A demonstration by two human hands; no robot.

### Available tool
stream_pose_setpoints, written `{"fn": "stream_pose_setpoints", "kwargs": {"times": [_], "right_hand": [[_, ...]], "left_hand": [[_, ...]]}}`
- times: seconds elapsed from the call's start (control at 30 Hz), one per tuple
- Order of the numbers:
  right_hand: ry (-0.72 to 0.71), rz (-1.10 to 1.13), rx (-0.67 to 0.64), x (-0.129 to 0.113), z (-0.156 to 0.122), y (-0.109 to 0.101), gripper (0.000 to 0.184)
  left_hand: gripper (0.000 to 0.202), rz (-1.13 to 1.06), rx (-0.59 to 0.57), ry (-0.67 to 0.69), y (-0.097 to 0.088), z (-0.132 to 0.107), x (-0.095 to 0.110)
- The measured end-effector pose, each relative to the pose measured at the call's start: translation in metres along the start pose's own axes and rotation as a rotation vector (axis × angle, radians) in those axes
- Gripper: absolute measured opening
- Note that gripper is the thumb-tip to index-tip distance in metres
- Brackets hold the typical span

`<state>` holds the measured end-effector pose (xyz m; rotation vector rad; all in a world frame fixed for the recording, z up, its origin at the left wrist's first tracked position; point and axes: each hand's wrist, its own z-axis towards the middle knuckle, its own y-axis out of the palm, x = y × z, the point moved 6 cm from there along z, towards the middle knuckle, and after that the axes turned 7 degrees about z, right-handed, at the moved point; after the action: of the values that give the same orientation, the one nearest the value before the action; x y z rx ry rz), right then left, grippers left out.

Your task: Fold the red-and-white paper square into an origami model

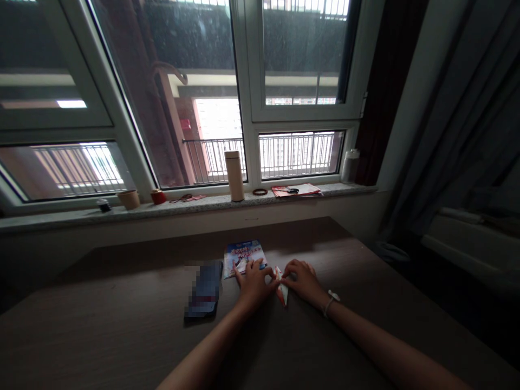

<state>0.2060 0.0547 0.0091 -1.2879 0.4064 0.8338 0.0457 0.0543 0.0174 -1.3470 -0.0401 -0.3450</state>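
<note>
A small folded piece of paper (283, 293), white with red-orange patches and narrow pointed ends, lies on the brown table (134, 314). My left hand (255, 284) pinches its left side between thumb and index finger. From the other side, the fingertips of my right hand (303, 279) close on its upper part; a pale band circles that wrist. Under the spread outer fingers of my left hand is a blue printed booklet (246, 250), partly covered. Left of that hand lies a dark phone-like slab (205, 292), its surface pixelated.
Along the stone windowsill (211, 205) stand a tan bottle (234, 176), a paper cup (129, 199), a red spool-like object (158, 196) and a clear bottle (350, 167). Scissors (291, 190) rest on red-and-white papers (311, 189). A curtain (442, 108) hangs at right.
</note>
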Motion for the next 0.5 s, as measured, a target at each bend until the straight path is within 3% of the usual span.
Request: {"fn": "stream_pose_setpoints", "kwargs": {"times": [0.3,0.5], "right_hand": [[0.010,0.028,-0.008,0.0016,0.0007,0.0014,0.011],[0.004,0.036,-0.001,0.0031,0.0007,0.0009,0.010]], "left_hand": [[0.016,0.015,-0.008,0.001,-0.0008,-0.0035,-0.0001],[0.018,0.001,-0.085,-0.036,-0.0005,-0.0062,-0.0055]]}}
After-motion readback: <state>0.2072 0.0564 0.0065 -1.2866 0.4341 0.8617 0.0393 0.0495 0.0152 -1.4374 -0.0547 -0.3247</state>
